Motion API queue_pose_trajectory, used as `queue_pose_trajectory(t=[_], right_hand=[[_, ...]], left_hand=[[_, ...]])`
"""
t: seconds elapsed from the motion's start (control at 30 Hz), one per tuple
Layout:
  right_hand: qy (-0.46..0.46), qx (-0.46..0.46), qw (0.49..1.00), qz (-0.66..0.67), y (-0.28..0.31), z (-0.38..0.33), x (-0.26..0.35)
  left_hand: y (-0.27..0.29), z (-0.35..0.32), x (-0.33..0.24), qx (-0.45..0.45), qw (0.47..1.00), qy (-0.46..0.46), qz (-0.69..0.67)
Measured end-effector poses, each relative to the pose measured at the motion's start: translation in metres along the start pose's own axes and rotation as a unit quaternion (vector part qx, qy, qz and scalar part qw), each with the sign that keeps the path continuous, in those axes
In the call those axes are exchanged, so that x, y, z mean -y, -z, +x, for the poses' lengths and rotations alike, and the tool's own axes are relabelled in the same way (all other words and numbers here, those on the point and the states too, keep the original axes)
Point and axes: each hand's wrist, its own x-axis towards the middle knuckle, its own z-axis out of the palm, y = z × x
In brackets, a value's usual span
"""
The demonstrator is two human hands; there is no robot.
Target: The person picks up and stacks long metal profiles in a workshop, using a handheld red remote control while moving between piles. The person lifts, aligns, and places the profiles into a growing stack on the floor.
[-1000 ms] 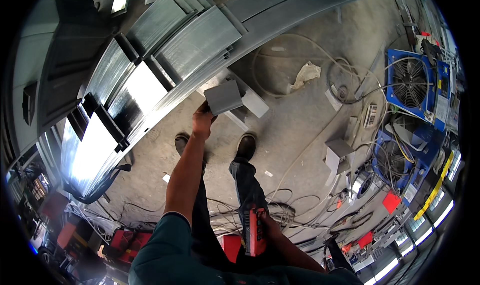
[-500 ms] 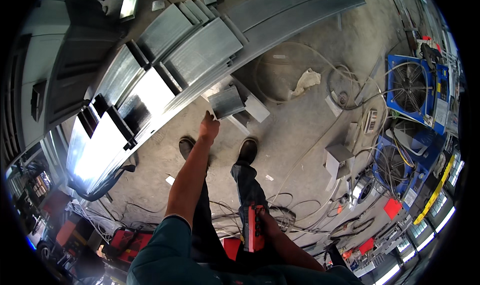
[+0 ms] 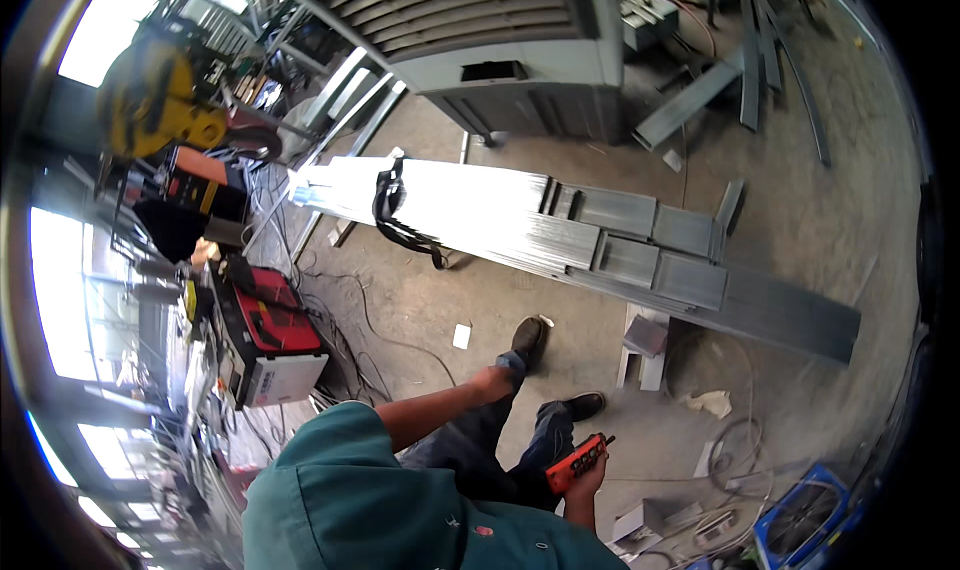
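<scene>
Right hand [image 3: 583, 478] is closed around an orange remote controller [image 3: 577, 462], low by the right leg. Left hand [image 3: 494, 380] hangs empty near the knee; finger state unclear. Steel beam [image 3: 560, 235] lies on the floor ahead, black sling [image 3: 388, 198] looped near its left end. Advice: stand clear of the beam, thumb on buttons.

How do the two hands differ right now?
The right hand grips an orange remote controller low beside the leg; the left hand is empty, near the knee. The left forearm reaches forward and shows fully; the right shows only partly. Both arms are bare below green sleeves.
</scene>
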Motion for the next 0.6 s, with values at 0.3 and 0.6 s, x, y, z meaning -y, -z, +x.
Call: queue_pose_trajectory(t=[0.3, 0.6], right_hand=[[0.059, -0.04, 0.988, -0.134, -0.032, -0.035, 0.045], [0.053, -0.208, 0.974, -0.071, -0.008, -0.078, -0.054]], left_hand=[[0.143, -0.053, 0.071, -0.097, 0.983, 0.062, -0.143], [0.387, 0.088, 0.177, -0.277, 0.957, 0.017, 0.089]])
